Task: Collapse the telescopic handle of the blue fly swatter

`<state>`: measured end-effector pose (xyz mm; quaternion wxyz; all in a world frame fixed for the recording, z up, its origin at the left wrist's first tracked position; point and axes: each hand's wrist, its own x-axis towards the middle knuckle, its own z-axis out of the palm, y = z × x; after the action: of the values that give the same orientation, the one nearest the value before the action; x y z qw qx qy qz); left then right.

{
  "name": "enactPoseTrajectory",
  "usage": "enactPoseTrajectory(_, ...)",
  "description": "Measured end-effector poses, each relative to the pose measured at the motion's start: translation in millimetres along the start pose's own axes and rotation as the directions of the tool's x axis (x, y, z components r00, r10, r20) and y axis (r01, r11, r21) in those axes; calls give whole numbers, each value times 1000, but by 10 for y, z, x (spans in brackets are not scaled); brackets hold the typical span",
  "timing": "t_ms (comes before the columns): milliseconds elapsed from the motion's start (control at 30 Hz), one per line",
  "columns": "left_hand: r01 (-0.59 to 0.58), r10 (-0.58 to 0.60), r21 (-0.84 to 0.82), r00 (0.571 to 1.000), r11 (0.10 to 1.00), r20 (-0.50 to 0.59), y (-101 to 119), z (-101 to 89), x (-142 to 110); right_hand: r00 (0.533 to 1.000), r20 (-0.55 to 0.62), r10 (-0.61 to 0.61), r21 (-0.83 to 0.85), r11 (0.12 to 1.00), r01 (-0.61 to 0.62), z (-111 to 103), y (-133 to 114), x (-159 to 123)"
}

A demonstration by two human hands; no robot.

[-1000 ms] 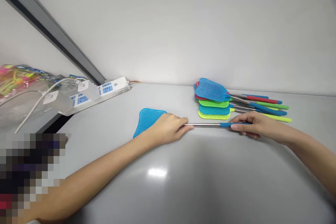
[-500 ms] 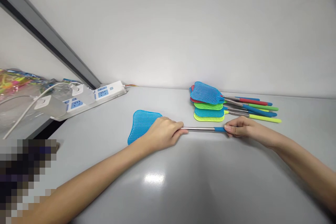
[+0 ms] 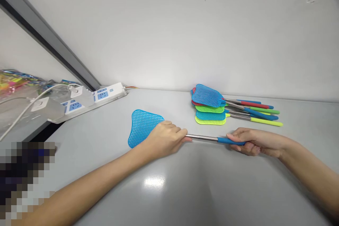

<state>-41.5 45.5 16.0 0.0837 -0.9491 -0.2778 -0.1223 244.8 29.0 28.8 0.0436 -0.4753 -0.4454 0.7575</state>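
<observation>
A blue fly swatter [image 3: 144, 127] with a metal shaft and blue handle lies across the middle of the view, its perforated head to the left. My left hand [image 3: 168, 140] is closed over the shaft close to the head and hides the neck. On the right, my right hand [image 3: 250, 142] grips the blue handle, palm turned partly upward, fingers curled beneath. Behind my right hand is a pile of fly swatters [image 3: 208, 96] in blue, red, green and yellow, heads to the left and handles to the right.
A white power strip [image 3: 112, 93] with plugged-in adapters and cables lies at the left against a grey frame post [image 3: 53, 35]. Beyond it are colourful plastic-wrapped items [image 3: 16, 83]. A pale wall [image 3: 169, 35] rises behind the grey table [image 3: 185, 190].
My right hand has turned and moved slightly down, from pinching the handle with its fingertips to wrapping around it. The swatter's handle end has dipped a little. My left hand keeps its hold.
</observation>
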Motion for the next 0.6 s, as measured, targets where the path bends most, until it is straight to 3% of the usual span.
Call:
enactPoseTrajectory(167,19,-19,5,1000,1000,-5,-25,-21,16,980,-125,-156,-247,961,122,-3,-70,-75)
enactPoseTrajectory(400,147,-147,7,986,989,77,-167,-52,32,863,-387,-323,-452,883,127,-69,-130,-137)
enactPoseTrajectory(500,186,-185,-3,978,982,91,-212,-29,30,820,-411,-399,-488,856,172,-56,-124,-120)
enactPoseTrajectory(600,175,-172,-10,977,985,127,-218,-6,18,828,-371,-421,-484,848,215,-27,-79,-65)
